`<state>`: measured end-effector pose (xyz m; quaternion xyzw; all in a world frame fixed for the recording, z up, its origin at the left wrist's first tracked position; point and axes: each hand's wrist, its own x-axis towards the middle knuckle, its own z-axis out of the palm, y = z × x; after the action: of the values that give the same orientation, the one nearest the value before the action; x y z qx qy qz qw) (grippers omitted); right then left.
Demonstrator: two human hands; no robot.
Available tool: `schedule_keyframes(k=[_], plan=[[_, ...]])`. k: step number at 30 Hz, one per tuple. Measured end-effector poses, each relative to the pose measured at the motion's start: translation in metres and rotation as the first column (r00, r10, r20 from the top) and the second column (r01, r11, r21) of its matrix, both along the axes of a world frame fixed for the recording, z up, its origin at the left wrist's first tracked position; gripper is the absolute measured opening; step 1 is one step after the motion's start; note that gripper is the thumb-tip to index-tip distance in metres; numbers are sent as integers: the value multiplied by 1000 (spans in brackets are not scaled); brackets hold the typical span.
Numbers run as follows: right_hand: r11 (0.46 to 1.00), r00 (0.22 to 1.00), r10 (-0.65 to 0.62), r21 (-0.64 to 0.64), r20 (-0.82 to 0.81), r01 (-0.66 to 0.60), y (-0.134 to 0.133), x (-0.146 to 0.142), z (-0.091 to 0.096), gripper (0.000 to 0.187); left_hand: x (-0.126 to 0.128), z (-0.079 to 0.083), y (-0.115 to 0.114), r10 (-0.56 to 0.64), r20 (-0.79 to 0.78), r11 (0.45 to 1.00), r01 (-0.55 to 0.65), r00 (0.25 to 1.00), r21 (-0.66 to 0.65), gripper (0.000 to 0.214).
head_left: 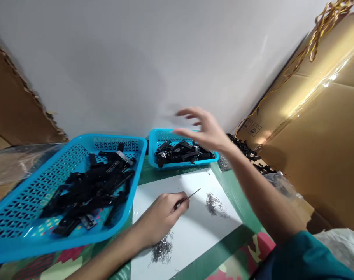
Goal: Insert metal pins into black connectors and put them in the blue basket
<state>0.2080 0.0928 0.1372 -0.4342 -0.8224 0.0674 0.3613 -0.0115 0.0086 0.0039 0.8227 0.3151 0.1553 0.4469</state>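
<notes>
My left hand rests over the white sheet, closed around a thin metal tool that looks like tweezers, its tip pointing right. Just below that hand lies a heap of tiny bent wire pieces, perhaps springs; a second, looser heap is right of the tool's tip. My right hand is raised over the small blue basket, slightly blurred, fingers apart and nothing seen in them. Several black plastic parts fill this basket, partly hidden behind the hand.
At left stands a larger blue basket with several black parts. More black pieces are piled at the right, beside a cardboard box. A pale wall closes the back; a yellow cord hangs at upper right.
</notes>
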Motion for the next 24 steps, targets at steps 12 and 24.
schedule_keyframes(k=[12,24], plan=[[562,713,-468,-447,522,696,9,263,-107,117,0,1,0,16,-101,1000,-13,995,25,43],[653,652,-494,-249,575,715,5,273,-141,40,1,-4,2,5,-68,1000,-4,998,11,40]])
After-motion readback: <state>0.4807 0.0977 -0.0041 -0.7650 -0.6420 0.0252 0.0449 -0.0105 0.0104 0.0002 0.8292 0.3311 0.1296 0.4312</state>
